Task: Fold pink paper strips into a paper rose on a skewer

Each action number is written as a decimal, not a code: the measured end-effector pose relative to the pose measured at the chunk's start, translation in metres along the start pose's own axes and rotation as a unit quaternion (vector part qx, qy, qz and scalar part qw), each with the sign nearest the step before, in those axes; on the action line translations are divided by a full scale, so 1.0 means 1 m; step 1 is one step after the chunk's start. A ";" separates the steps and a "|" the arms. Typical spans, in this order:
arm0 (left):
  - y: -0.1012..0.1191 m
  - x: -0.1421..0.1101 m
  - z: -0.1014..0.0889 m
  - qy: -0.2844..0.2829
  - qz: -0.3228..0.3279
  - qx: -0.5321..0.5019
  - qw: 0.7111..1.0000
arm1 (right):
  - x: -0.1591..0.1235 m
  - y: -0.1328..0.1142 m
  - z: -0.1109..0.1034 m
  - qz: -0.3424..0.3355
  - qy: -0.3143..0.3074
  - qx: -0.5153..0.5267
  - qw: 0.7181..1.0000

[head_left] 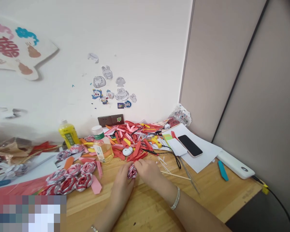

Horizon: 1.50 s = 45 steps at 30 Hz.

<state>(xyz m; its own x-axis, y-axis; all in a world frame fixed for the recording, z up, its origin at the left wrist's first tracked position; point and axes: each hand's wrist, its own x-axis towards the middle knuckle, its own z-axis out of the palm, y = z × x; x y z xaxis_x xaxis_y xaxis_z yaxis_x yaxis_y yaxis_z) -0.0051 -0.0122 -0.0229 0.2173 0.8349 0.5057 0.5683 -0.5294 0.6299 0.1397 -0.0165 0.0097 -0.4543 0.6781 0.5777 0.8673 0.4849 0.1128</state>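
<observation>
A pink and white folded rose point(132, 172) is held between both hands above the wooden table point(99, 206). My left hand point(122, 180) closes round its left side and underside. From the right, my right hand point(148, 172) pinches at its upper edge, with the fingertips partly hidden. Left of my hands lies a cluster of similar pink and red roses point(69, 183), beside a pink paper strip point(96, 184). Just beyond my fingers, a heap of red and orange paper strips point(125, 138) surrounds a white rounded case point(127, 151).
A bottle of pale yellow liquid point(103, 149) and a yellow bottle point(69, 133) stand at the back left. To the right are a yellow glue gun point(156, 141), a black phone point(190, 145) on white paper, thin sticks point(176, 175), a blue strip point(222, 170) and a white power strip point(236, 163).
</observation>
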 end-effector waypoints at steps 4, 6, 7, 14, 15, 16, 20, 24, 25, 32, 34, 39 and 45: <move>0.003 0.000 0.000 -0.005 -0.007 -0.018 1.000 | -0.001 0.000 -0.002 0.004 -0.005 0.013 1.000; 0.005 0.000 0.000 -0.003 -0.010 -0.032 0.999 | -0.001 0.000 -0.002 0.002 -0.009 0.024 1.000; 0.005 0.000 0.000 -0.002 -0.010 -0.040 0.999 | 0.000 0.000 -0.002 0.000 -0.010 0.030 0.999; 0.005 0.000 0.001 -0.009 -0.012 -0.068 0.998 | 0.001 0.001 -0.004 -0.001 -0.025 0.060 0.998; 0.006 0.000 0.001 -0.009 -0.011 -0.068 0.998 | 0.001 0.001 -0.004 0.002 -0.026 0.062 0.998; 0.006 0.000 0.001 -0.011 -0.010 -0.069 0.997 | 0.001 0.001 -0.005 0.005 -0.026 0.064 0.998; 0.009 0.000 0.000 -0.009 -0.009 -0.063 0.998 | 0.001 0.001 -0.005 0.022 -0.036 0.061 0.997; 0.007 0.000 0.000 -0.002 -0.006 -0.052 0.999 | 0.001 0.001 -0.002 0.037 -0.054 0.046 0.997; 0.007 0.000 0.001 -0.002 -0.006 -0.050 0.999 | 0.002 0.001 -0.002 0.040 -0.057 0.043 0.997; 0.002 0.000 0.002 0.002 -0.011 -0.054 0.998 | 0.005 0.000 -0.005 0.039 -0.063 0.046 0.996; 0.002 0.000 0.002 0.004 -0.013 -0.056 0.998 | 0.005 0.000 -0.007 0.040 -0.061 0.052 0.996; 0.001 0.000 0.002 0.008 -0.009 -0.055 0.998 | 0.003 0.001 -0.006 0.053 -0.064 0.060 0.995; -0.001 -0.001 0.003 0.009 -0.010 -0.070 0.997 | 0.002 0.003 -0.006 0.048 -0.081 0.075 0.993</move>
<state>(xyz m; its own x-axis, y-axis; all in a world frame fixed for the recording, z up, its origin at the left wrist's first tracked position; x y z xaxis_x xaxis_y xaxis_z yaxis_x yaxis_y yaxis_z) -0.0034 -0.0121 -0.0260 0.1924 0.8434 0.5017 0.4564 -0.5295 0.7151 0.1422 -0.0171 0.0164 -0.4074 0.7994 0.4416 0.8738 0.4818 -0.0658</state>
